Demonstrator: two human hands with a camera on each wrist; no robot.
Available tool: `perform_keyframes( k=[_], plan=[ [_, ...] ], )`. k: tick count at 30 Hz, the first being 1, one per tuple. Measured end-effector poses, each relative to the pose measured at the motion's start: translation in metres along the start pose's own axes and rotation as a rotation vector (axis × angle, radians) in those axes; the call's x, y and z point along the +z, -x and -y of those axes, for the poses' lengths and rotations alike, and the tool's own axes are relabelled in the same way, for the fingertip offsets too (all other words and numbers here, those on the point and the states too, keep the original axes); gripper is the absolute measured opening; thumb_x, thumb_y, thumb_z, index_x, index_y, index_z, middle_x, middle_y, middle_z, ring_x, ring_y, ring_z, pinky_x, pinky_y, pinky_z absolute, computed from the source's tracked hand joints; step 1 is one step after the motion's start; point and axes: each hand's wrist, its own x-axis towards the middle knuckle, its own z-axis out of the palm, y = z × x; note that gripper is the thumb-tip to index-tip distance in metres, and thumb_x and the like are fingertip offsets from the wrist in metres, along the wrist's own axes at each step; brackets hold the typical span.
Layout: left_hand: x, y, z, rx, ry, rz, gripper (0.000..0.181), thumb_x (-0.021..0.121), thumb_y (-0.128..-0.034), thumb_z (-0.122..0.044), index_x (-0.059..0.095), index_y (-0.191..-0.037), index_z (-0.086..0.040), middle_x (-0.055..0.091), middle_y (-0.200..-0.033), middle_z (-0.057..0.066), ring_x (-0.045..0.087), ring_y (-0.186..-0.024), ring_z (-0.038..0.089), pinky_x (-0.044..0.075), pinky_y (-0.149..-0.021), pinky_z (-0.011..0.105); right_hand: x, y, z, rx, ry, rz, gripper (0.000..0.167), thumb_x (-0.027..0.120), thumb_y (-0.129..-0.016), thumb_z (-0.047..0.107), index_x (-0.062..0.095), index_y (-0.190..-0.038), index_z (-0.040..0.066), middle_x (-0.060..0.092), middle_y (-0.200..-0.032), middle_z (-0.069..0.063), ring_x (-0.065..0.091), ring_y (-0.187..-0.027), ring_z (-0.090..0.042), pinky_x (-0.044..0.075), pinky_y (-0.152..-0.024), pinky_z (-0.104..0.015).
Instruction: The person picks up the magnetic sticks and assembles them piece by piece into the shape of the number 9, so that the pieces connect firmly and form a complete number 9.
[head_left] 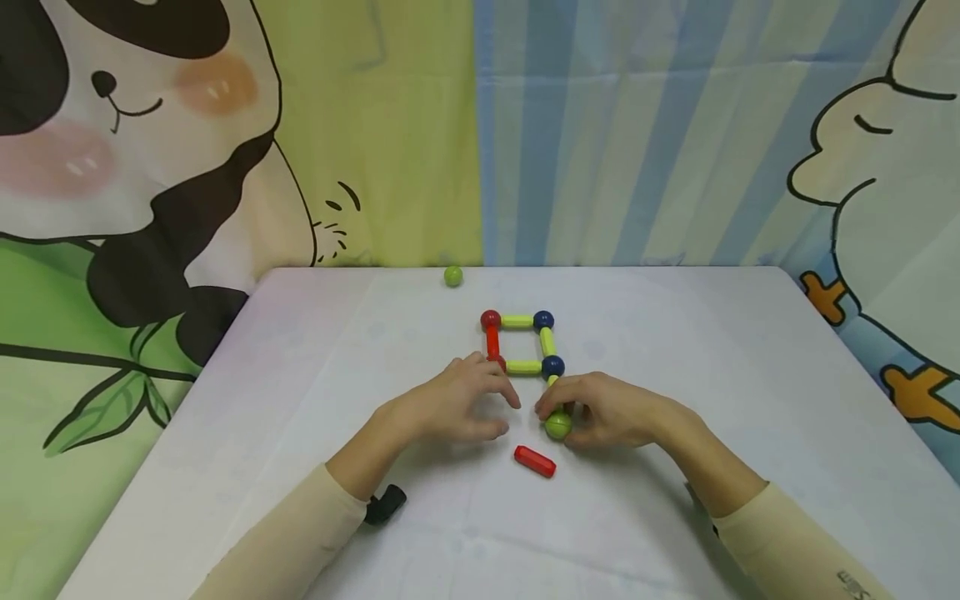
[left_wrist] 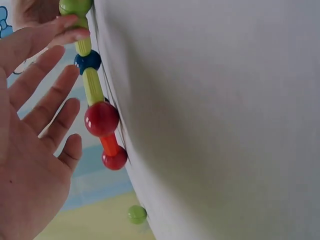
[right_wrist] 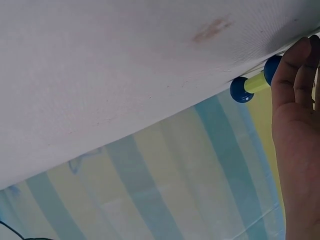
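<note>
A square of toy balls and sticks lies on the table, with a red ball (head_left: 491,320), blue balls (head_left: 543,320), a red stick (head_left: 492,342) and yellow-green sticks (head_left: 523,367). From its near right blue ball (head_left: 552,366), another yellow-green stick runs toward a green ball (head_left: 558,426). My right hand (head_left: 611,410) pinches that green ball between thumb and fingers. My left hand (head_left: 453,404), fingers spread and holding nothing, hovers beside the square and partly covers its near left red ball (left_wrist: 114,157). A loose red stick (head_left: 535,461) lies nearer, between the hands.
Another green ball (head_left: 453,276) lies alone near the table's far edge. The white table (head_left: 337,333) ends against a printed cloth backdrop (head_left: 637,133). A black strap piece (head_left: 386,505) shows at the left wrist.
</note>
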Motion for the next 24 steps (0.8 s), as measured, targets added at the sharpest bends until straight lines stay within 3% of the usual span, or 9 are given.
perform_keyframes(
  k=[11,18,24],
  plan=[
    [0.013,-0.004,-0.019,0.039,-0.046,0.152,0.032,0.08,-0.088,-0.038,0.074,-0.117,-0.026,0.067,-0.109,-0.013,0.055,-0.107,0.007,0.042,-0.101,0.037,-0.001,0.0,0.0,-0.024,-0.014,-0.003,0.034,0.082,-0.086,0.015,0.071,-0.116,0.026,0.065,-0.124,0.014,0.059,-0.109,-0.011,0.052,-0.092,-0.039],
    [0.02,-0.006,-0.021,0.069,-0.09,0.182,0.028,0.08,-0.0874,-0.042,0.073,-0.113,-0.032,0.062,-0.102,-0.016,0.053,-0.1,0.001,0.042,-0.096,0.032,-0.003,0.001,0.0,-0.008,-0.008,-0.025,0.026,0.081,-0.088,0.021,0.073,-0.113,0.025,0.061,-0.133,0.005,0.06,-0.114,-0.014,0.053,-0.093,-0.04],
    [0.021,-0.009,-0.025,0.075,-0.105,0.188,0.022,0.081,-0.0875,-0.042,0.074,-0.107,-0.034,0.062,-0.098,-0.016,0.052,-0.097,0.003,0.043,-0.092,0.03,-0.003,0.002,0.0,0.005,-0.014,-0.068,0.025,0.084,-0.086,0.023,0.073,-0.109,0.026,0.049,-0.121,0.006,0.06,-0.098,-0.013,0.055,-0.084,-0.033]
  ],
)
